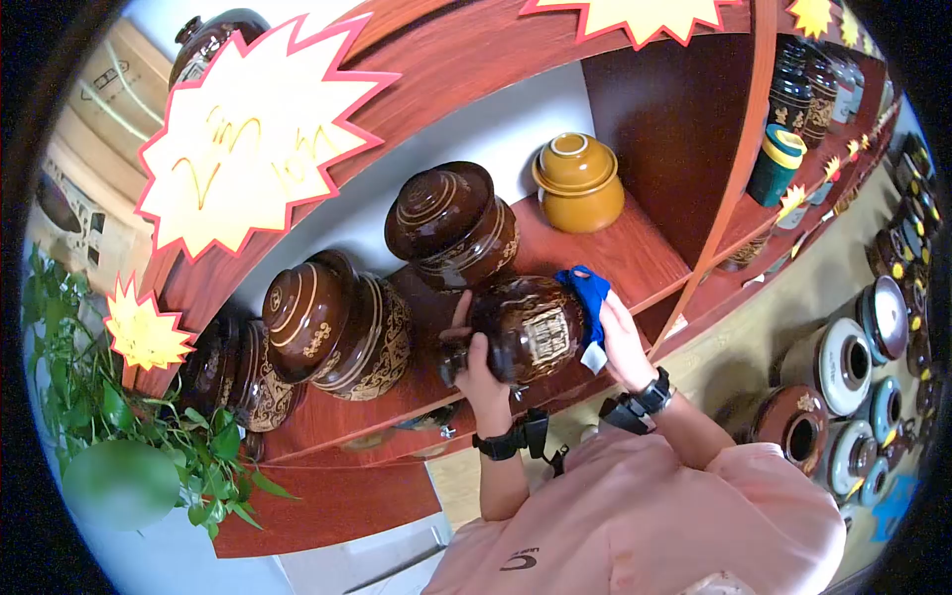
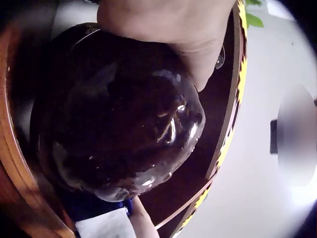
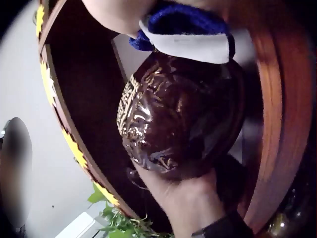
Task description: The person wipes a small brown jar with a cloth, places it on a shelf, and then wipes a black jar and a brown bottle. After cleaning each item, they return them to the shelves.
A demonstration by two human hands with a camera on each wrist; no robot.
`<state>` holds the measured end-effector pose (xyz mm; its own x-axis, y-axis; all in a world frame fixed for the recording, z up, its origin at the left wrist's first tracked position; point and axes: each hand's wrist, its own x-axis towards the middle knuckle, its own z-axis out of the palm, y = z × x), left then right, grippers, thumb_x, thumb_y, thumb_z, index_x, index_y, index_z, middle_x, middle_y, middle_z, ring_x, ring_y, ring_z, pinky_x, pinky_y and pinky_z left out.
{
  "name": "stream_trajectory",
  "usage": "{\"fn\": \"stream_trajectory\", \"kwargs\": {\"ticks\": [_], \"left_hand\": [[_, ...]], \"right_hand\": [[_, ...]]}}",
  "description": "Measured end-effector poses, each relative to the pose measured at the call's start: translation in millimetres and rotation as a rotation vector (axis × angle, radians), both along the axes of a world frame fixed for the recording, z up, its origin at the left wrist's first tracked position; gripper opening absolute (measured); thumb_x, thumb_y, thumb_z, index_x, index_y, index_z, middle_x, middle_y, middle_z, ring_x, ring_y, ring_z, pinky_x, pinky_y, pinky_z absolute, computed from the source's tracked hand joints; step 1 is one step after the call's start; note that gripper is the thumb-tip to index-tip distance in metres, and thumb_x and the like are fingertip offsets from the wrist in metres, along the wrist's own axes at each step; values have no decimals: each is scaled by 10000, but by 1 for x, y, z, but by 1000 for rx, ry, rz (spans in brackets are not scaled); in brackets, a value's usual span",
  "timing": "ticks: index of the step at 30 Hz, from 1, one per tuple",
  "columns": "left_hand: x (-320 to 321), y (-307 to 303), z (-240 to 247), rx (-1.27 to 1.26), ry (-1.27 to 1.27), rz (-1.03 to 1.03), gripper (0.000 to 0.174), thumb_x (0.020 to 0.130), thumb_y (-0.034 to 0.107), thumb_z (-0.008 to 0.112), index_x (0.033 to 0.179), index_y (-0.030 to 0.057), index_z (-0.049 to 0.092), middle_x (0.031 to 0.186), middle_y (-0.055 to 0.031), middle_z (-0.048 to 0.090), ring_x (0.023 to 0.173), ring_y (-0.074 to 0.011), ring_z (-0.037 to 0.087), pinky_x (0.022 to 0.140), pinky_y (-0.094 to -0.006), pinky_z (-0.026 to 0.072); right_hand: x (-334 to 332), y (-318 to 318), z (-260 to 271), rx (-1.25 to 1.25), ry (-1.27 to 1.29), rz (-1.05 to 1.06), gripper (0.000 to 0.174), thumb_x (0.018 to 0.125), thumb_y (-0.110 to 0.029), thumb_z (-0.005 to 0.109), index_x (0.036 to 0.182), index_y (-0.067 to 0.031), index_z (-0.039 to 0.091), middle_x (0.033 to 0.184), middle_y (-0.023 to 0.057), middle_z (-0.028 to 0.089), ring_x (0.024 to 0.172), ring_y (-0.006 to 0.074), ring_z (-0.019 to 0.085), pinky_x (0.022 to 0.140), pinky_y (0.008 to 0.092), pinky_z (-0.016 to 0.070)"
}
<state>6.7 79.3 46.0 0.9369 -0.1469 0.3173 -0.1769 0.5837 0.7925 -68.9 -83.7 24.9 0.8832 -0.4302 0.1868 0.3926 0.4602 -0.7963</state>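
Observation:
A glossy dark brown wine jar (image 1: 531, 332) with a raised pale label lies tilted on its side in front of the shelf. My left hand (image 1: 483, 375) grips it at the neck end, with thumb and fingers spread round it. At the jar's other end, my right hand (image 1: 625, 342) holds a bunched blue cloth (image 1: 592, 297) against the base. A white tag (image 3: 188, 45) hangs from the cloth. In the right wrist view, the left hand (image 3: 185, 196) supports the jar (image 3: 173, 109) from the far end. The left wrist view shows mostly the jar's dark glazed side (image 2: 119, 114).
Brown lidded pots (image 1: 446, 228) and a mustard-yellow lidded pot (image 1: 580, 188) stand on the red-brown wooden shelf (image 1: 645, 248). Starburst paper signs (image 1: 258, 139) stick to its edge. A leafy plant (image 1: 119, 407) hangs at the left. Several jars (image 1: 843, 367) stand on the floor at the right.

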Motion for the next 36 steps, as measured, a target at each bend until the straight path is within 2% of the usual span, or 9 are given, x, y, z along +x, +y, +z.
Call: {"fn": "stream_trajectory", "kwargs": {"ticks": [7, 11, 12, 17, 20, 25, 29, 33, 36], "left_hand": [[-33, 14, 39, -380, 291, 90, 556, 934, 313, 516, 1418, 170, 281, 1355, -141, 449, 1188, -326, 491, 1000, -471, 436], [-24, 28, 10, 124, -327, 362, 513, 967, 289, 470, 1439, 177, 302, 1440, -128, 376, 1257, -274, 435, 1066, -407, 354], [-23, 33, 15, 131, -329, 283, 506, 974, 243, 474, 1434, 241, 264, 1444, -125, 357, 1248, -283, 437, 1053, -432, 375], [-25, 49, 20, 105, -141, 249, 501, 983, 247, 458, 1438, 207, 251, 1418, -125, 381, 1252, -264, 433, 1044, -406, 384], [-22, 45, 26, 264, -323, 307, 479, 997, 244, 431, 1437, 194, 249, 1428, -115, 376, 1255, -264, 427, 1059, -400, 359], [-24, 37, 30, 18, -151, 174, 763, 806, 98, 706, 1418, 178, 258, 1382, -121, 397, 1207, -273, 469, 992, -421, 442], [-23, 38, 40, -316, 197, -111, 637, 888, 194, 629, 1416, 196, 273, 1380, -98, 409, 1211, -261, 471, 1012, -409, 424], [-20, 42, 54, -141, 23, -94, 436, 921, 205, 568, 1309, 117, 389, 1377, -134, 449, 1210, -270, 487, 1036, -406, 397], [-12, 39, 59, -156, 30, -18, 196, 864, 66, 618, 995, 70, 472, 1384, -190, 450, 1230, -282, 467, 1023, -418, 404]], "right_hand": [[-26, 24, 65, -583, -138, -98, 446, 930, -27, 422, 1373, 24, 404, 1443, 154, 404, 1356, 246, 353, 1121, 357, 243], [-43, 29, 73, -655, -128, -36, 460, 908, -45, 469, 1363, 9, 427, 1406, 176, 448, 1320, 275, 412, 1097, 368, 291], [-47, 30, 72, -686, -146, -31, 460, 905, -46, 476, 1360, 5, 434, 1395, 179, 459, 1307, 283, 428, 1089, 371, 303], [-63, 25, 71, -820, -161, 97, 417, 909, -62, 495, 1320, 6, 486, 1355, 186, 493, 1219, 313, 511, 1027, 365, 379], [-55, 27, 65, -796, -121, -11, 385, 924, -62, 487, 1303, 8, 501, 1289, 161, 549, 1148, 246, 552, 983, 339, 415], [-40, 20, 70, -495, -13, -11, 375, 963, -91, 467, 1332, -28, 490, 1252, 42, 581, 978, 97, 545, 857, 252, 449], [-54, 14, 62, -541, -11, 83, 379, 972, -142, 480, 1333, -29, 489, 1253, 58, 578, 1036, 109, 530, 920, 274, 424], [-63, -6, 46, -758, 46, 224, 363, 963, -182, 502, 1289, -22, 528, 1151, 89, 634, 1023, 153, 594, 926, 315, 452], [-39, -22, 60, -1026, 35, -1, 344, 941, -174, 527, 1250, -25, 552, 1208, 178, 606, 1126, 290, 585, 981, 366, 429]]}}
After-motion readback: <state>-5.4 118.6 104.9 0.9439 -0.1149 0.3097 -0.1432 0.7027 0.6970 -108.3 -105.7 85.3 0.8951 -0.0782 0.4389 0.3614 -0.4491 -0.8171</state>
